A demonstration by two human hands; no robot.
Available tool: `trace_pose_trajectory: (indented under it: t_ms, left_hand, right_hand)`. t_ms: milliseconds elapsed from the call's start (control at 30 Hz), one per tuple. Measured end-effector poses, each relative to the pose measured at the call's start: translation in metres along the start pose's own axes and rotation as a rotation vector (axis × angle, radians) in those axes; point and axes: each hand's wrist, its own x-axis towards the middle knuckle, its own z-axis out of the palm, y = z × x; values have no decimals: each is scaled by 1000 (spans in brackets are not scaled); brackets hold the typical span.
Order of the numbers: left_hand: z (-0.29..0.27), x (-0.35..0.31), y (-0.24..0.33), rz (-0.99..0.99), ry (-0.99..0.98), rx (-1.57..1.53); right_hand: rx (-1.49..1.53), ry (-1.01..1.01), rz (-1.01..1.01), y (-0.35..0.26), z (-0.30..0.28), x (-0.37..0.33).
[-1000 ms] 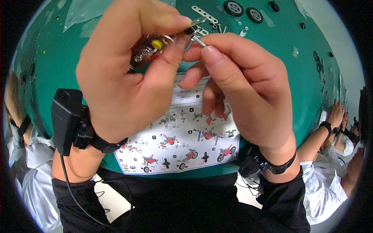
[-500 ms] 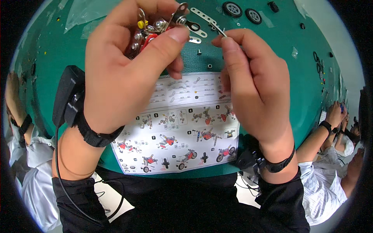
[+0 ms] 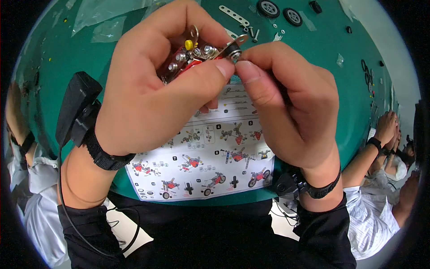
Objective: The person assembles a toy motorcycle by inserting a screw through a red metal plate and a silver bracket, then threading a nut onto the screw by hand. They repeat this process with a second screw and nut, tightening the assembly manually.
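My left hand (image 3: 152, 98) is closed around a partly built metal model (image 3: 190, 62) with red plates, silver bolts and a yellow knob. A rounded metal bracket with a black spacer and a bolt (image 3: 235, 55) sticks out from it past my left thumb. My right hand (image 3: 295, 103) has its thumb and forefinger pressed together right beside that bolt. Whatever is between those fingertips is hidden. A forked silver end, like a small spanner's jaw (image 3: 278, 36), shows just above the right forefinger. I cannot tell whether it is held or lies on the table.
Under my hands lies a printed instruction sheet (image 3: 201, 166) on the green table (image 3: 349, 121). Beyond are a perforated metal strip (image 3: 234, 15), loose screws (image 3: 255, 36), two wheels (image 3: 292, 17) and clear plastic bags (image 3: 107, 30). Other people's arms (image 3: 385, 130) show at the sides.
The model has moved right and slightly down in my left hand. My right fingertips have closed in beside its bolt. The thin metal tool that was between them no longer shows there.
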Motion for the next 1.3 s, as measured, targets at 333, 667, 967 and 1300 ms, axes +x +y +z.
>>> trace_pose_trajectory:
  t_ms: [333,667,967,1300]
  left_hand:
    - [-12,0,1,-46,-41,58]
    - [-25,12,0,263,-85,343]
    - [-33,17,22,608,-253,649]
    - [-37,11,34,633,-295,906]
  right_hand:
    - [-61,-12,32,-2,-3,-2]
    - [-167,186,-187,13,-3,-2]
    - [-342,77,-390,20,-24,-2]
    - [-372,82,-422,22,-26,-1]
